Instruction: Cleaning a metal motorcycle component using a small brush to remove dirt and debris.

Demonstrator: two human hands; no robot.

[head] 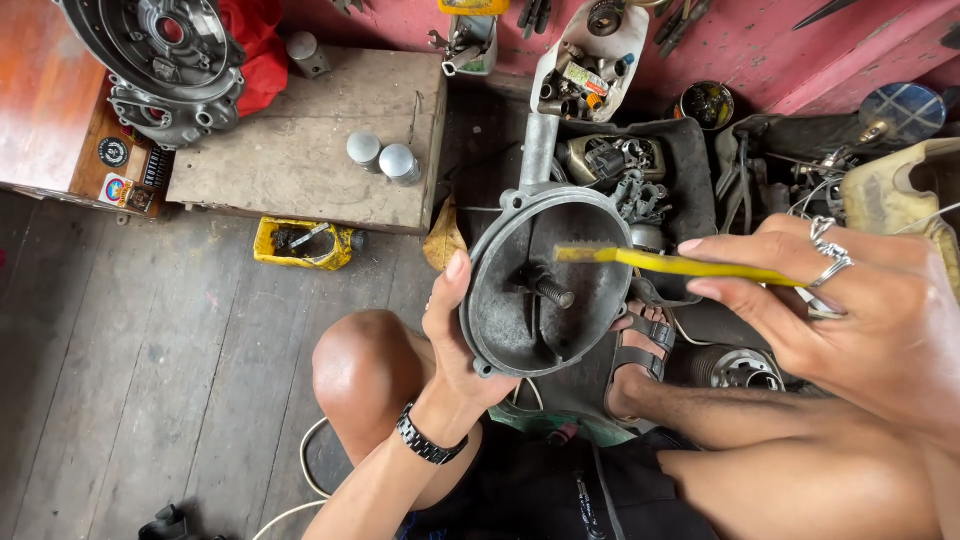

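Our left hand has its grip clamped on the rim of the round metal cover, held up above our knee; our right hand pinches a yellow brush, its tip inside the bowl near the central stud; we'd judge short, steady strokes around that stud best.

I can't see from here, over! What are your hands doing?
Left hand gripping round grey metal cover. Right hand holding yellow brush over it. Nothing blocking.

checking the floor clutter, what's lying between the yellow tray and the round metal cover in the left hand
A dry brown leaf lies on the floorboards between the yellow tray and the cover, in the head view.
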